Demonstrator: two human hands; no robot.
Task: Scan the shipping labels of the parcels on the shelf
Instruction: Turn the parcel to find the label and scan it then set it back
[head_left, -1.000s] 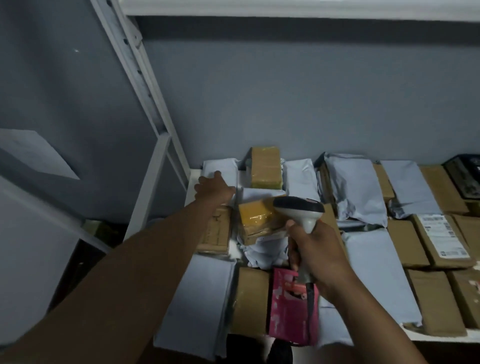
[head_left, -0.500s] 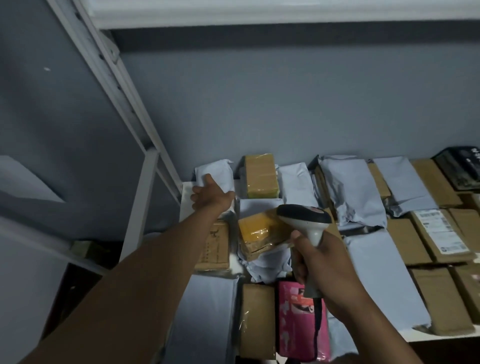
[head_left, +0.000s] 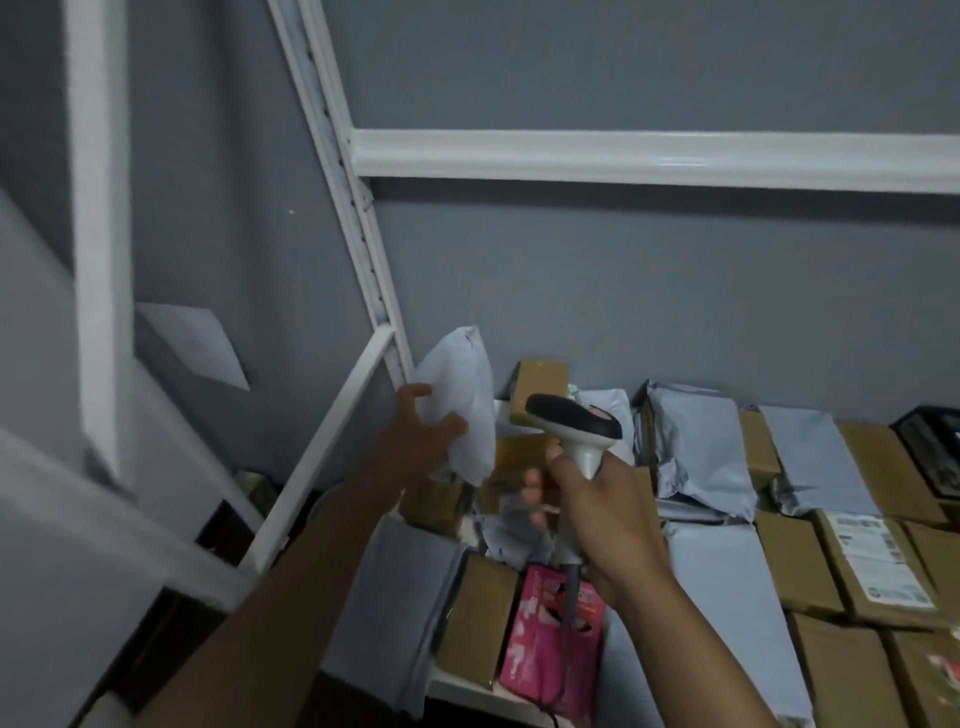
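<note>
Grey mailer (head_left: 460, 400) in left hand (head_left: 415, 436)

White metal shelf (head_left: 467, 688) bearing closely packed parcels: grey poly mailers (head_left: 696, 452) toward the back edge, brown cardboard boxes (head_left: 795, 566) toward the right, a pink packet (head_left: 545, 654) at the front edge.

print on the shipping label (head_left: 878, 564) too blurred to read.
</note>
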